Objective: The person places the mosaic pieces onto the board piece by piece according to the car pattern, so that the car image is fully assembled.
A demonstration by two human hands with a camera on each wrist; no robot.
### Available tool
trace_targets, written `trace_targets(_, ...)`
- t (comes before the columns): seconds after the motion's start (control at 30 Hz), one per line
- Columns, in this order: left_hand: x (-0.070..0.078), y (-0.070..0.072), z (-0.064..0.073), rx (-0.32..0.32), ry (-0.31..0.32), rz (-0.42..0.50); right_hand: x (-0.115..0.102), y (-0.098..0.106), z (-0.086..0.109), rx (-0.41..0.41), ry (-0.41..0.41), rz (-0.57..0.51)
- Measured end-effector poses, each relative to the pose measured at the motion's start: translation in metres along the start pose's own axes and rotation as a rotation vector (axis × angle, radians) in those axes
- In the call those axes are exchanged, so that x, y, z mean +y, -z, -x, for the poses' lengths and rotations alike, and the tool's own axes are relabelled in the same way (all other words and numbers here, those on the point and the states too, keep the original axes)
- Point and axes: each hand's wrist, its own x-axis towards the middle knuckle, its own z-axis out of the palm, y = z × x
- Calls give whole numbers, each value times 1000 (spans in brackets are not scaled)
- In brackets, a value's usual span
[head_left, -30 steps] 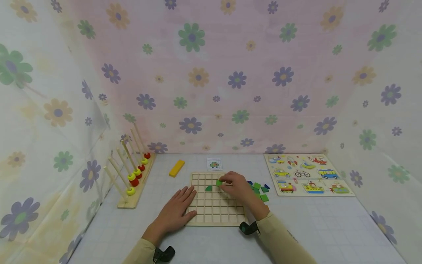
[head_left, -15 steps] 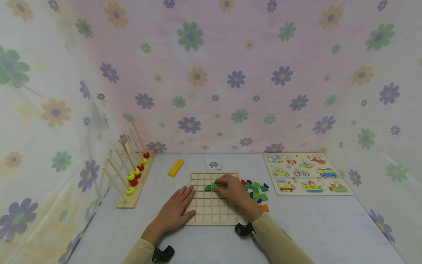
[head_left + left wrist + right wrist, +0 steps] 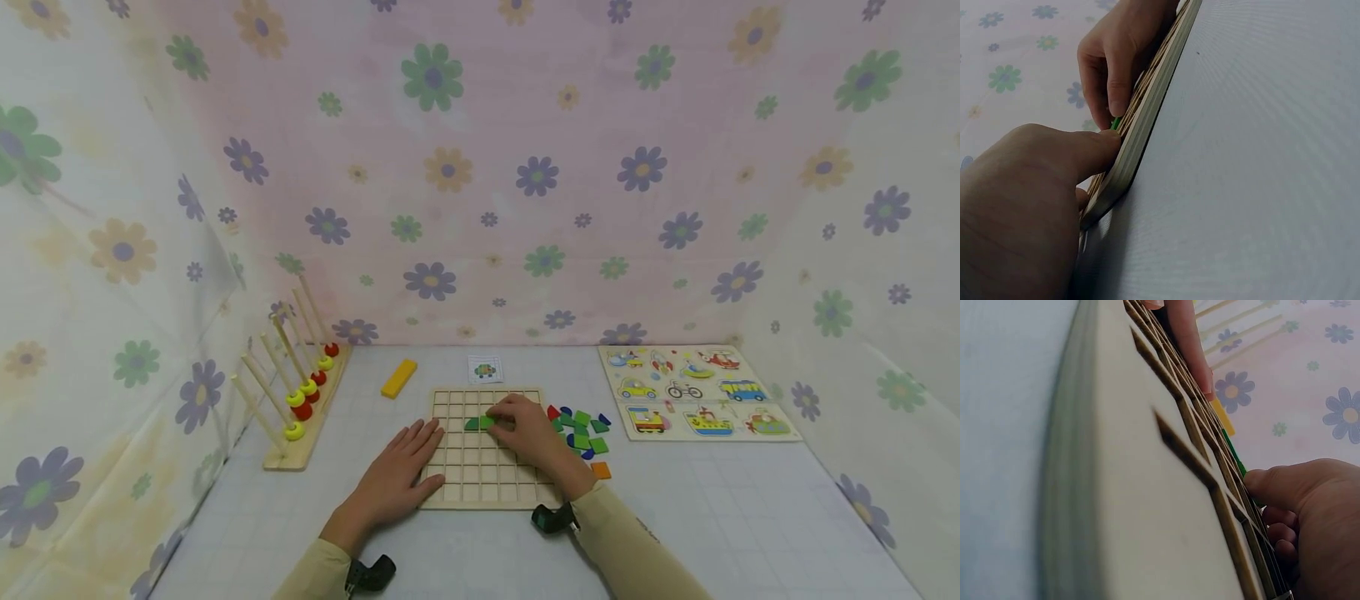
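A wooden grid board [image 3: 468, 492] lies on the table with raised strips forming square cells. My right hand [image 3: 528, 429] pinches a bright green square tile [image 3: 485, 422] between thumb and fingertips, down in a cell of the upper middle. Directly left of it, a darker green tile [image 3: 472, 425] with a slanting or curved side sits in its own cell. My left hand [image 3: 401, 471] rests with straight fingers along the board's left edge, thumb on the lower left part. In the right wrist view, the thumb touches the green tile at the board's surface.
Right of the board lie several loose tiles [image 3: 581, 442] in green, blue, red and orange. Behind it is a small picture card [image 3: 486, 369]. A yellow block [image 3: 399, 378] and a peg stand with rings [image 3: 303, 450] are left; a vehicle puzzle board [image 3: 697, 392] is back right.
My right hand has carried the bright green tile left and slightly down, to a cell beside the darker green tile. My left hand has stayed on the board's edge.
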Motion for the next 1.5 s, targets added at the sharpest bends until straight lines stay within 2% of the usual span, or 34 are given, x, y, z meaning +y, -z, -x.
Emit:
trace_targets(0.2, 0, -1, 1, 15, -5, 21, -1, -1, 1, -9, -17, -12)
trace_targets(0.43, 1, 2, 1, -14, 9, 17, -2, -1, 1, 10, 8, 2)
trace_targets(0.53, 1, 1, 1, 10, -3, 17, -2, -1, 1, 16, 12, -2)
trace_targets(0.63, 0, 0, 2, 10, 4, 20, 0, -1, 1, 33, 15, -36)
trace_targets(0.77, 0, -1, 3, -15, 29, 21, 1, 3, 0, 58, 6, -136)
trace_targets(0.9, 0, -2, 3, -7, 29, 18, 0, 16, 1, 88, -3, -168)
trace_targets(1.13, 0, -1, 1, 0, 13, 18, 2, 49, 7, 165, -9, -97)
trace_targets(1.5, 0, -1, 1, -31, 23, 19, 26, 88, 23, 159, -31, 9)
